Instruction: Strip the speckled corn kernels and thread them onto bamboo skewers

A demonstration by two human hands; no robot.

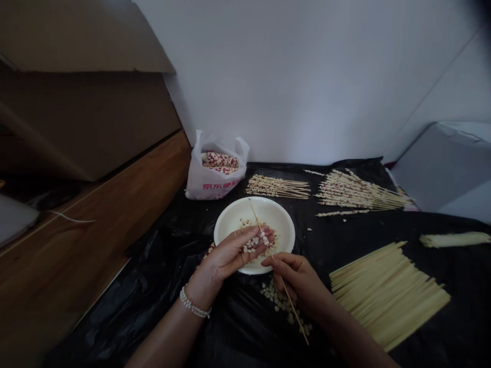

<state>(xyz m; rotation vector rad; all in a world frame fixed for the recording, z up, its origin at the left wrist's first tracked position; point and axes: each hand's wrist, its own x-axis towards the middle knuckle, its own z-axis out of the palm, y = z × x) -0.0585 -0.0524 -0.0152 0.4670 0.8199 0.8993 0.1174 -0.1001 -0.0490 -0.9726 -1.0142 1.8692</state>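
Palm up over the white bowl, my left hand cups several pale corn kernels. A thin wooden skewer slants across my left palm and fingers, with a few kernels threaded near its middle. My right hand pinches the skewer between thumb and fingers, just below those kernels. Loose kernels and bits lie in the bowl. More pale kernels are scattered on the black plastic sheet in front of the bowl, partly hidden by my right hand.
A white plastic bag with speckled corn cobs stands behind the bowl. Finished-looking skewers lie in a small bundle and a larger pile. Bare sticks spread at right. Cardboard and a white box flank the sheet.
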